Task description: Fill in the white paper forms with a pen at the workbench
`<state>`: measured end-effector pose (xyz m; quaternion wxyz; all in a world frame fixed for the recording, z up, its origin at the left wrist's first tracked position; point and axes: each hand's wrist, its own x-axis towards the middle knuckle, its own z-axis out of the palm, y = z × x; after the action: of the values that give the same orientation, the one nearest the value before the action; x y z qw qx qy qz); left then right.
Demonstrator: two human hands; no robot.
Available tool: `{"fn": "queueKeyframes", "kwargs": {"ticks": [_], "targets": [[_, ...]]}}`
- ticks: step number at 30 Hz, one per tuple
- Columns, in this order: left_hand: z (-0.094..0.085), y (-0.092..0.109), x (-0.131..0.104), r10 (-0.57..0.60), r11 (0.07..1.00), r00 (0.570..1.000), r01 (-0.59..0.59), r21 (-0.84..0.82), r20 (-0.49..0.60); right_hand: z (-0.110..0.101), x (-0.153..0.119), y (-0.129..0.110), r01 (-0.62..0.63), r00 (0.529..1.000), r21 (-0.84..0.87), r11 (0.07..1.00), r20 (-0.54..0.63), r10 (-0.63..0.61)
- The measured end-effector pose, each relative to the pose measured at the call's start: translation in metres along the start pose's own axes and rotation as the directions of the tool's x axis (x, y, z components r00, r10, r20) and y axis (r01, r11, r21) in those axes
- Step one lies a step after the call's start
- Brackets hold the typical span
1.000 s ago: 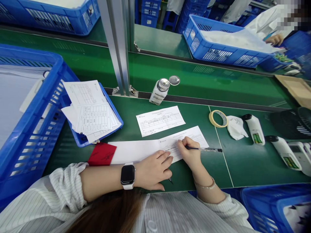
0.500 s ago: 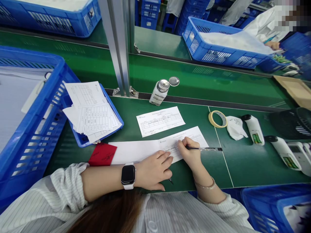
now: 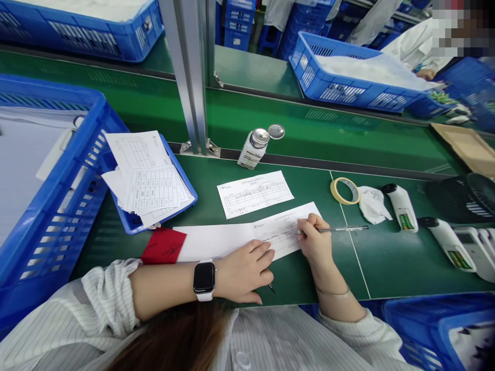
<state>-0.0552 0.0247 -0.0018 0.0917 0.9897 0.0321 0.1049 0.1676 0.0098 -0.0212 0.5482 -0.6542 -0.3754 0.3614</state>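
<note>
Right hand [image 3: 316,241] pinches pen [image 3: 336,229] between fingers, tip down on long white form [image 3: 247,238], barrel lying almost flat and pointing outward past the knuckles. Left hand [image 3: 244,273] lies flat, palm down, fingers spread on same form just inboard of pen tip, pinning paper to green table [image 3: 216,193] (nothing gripped in it). Second form [image 3: 255,193] lies just beyond pen tip, not touching hand. Tape roll [image 3: 345,190] sits beyond pen's outer end, near crumpled white cloth [image 3: 373,204]. Red card [image 3: 162,246] sits at form's far end, beside left forearm.
</note>
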Motion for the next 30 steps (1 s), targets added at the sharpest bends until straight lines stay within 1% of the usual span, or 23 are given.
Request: {"fn": "queueKeyframes", "kwargs": {"ticks": [2,4,7,11,14,17,21,30], "targets": [[0.0,0.0,0.0,0.001,1.0,1.0,-0.001,0.008,-0.01,-0.005,0.005,-0.001,-0.063,0.997,0.08,0.995,0.041,0.06],[0.0,0.0,0.0,0.001,1.0,1.0,0.0,0.012,-0.019,-0.007,0.008,0.0,-0.075,0.996,0.062,0.995,0.058,0.071],[0.002,0.0,-0.001,0.001,1.0,1.0,-0.001,0.005,-0.027,-0.006,0.008,0.004,-0.018,0.999,-0.015,1.0,0.027,0.018],[0.003,0.0,-0.001,0.003,1.0,1.0,-0.004,-0.004,-0.031,-0.001,0.004,0.003,0.039,0.996,-0.13,0.991,0.09,-0.027],[0.003,-0.001,-0.002,0.0,1.0,1.0,0.0,-0.006,-0.02,0.003,0.001,-0.004,0.123,0.989,-0.267,0.956,0.108,-0.097],[0.003,-0.001,-0.002,-0.004,1.0,1.0,0.004,-0.009,-0.016,0.007,-0.001,-0.01,0.196,0.98,-0.331,0.923,0.106,-0.17],[0.003,-0.001,-0.002,-0.004,1.0,1.0,0.003,-0.012,-0.019,0.009,-0.002,-0.011,0.184,0.983,-0.384,0.905,0.096,-0.159],[0.003,-0.001,-0.003,-0.003,1.0,0.999,0.002,-0.017,-0.035,0.009,0.001,-0.007,0.164,0.986,-0.381,0.91,0.092,-0.139]]}}
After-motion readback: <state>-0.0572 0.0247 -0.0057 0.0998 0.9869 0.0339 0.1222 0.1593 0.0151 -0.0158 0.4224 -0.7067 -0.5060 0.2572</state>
